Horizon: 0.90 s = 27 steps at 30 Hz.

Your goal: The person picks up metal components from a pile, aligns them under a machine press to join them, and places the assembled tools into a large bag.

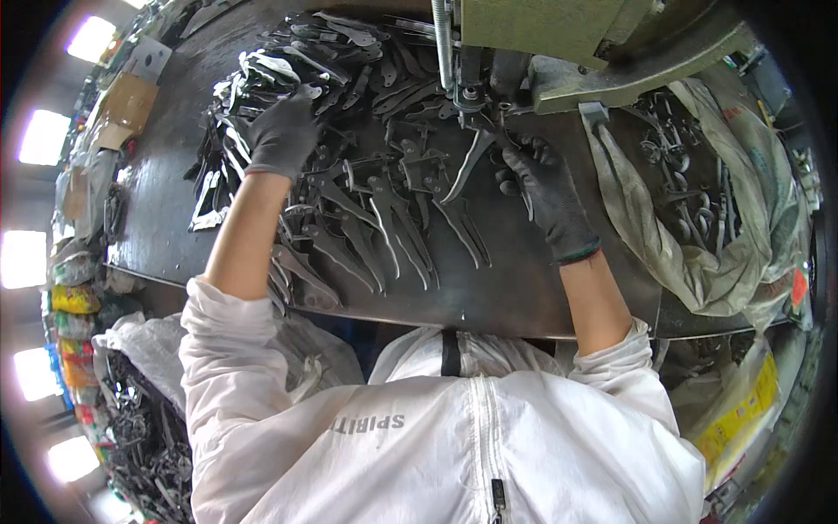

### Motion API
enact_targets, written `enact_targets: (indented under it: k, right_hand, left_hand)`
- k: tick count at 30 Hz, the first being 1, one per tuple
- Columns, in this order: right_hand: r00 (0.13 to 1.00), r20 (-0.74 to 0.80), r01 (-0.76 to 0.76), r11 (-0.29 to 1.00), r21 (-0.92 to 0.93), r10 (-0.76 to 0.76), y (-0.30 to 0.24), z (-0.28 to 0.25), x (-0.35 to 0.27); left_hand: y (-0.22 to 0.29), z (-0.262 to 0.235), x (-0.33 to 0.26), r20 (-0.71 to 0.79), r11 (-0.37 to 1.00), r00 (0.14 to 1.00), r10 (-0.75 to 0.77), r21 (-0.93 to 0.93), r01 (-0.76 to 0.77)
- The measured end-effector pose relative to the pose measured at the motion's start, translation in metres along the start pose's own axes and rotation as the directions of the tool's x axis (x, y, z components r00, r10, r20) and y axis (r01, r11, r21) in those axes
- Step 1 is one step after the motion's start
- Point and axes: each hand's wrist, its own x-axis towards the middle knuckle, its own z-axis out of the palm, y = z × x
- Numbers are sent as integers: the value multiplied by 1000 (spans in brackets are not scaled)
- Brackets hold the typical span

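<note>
Metal blanks crowding green press

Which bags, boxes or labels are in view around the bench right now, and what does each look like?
Woven sack: right end of the bench, open, greyish-white, holding dark metal parts.
Red label: small patch on that sack's right side.
Yellow bag: lower right, below the bench, yellow with print.
Cardboard pieces: upper left, flat, brown.
Plastic bag: lower left, whitish, holding metal parts.
</note>
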Motion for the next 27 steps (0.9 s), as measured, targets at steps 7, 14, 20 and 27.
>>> enact_targets:
  k: [7, 14, 20, 27]
  right_hand:
    - [998, -20, 51, 992, -119, -54, -25, 8, -13]
    - [1000, 14, -16, 997, -81, 17, -36, 16, -25]
    - [1000, 17, -14, 994, -110, 16, -30, 4, -22]
    - [993, 40, -103, 970, -220, 115, -15, 2, -16]
  left_hand:
    - [-32, 6, -3, 94, 987, 988, -125, 110, 114]
    - [-35, -39, -18, 217, 284, 974, 70, -940, 189]
    - [37, -77, -79, 155, -254, 978, 139, -949, 186]
    - [79, -63, -94, 322, -34, 917, 234, -940, 339]
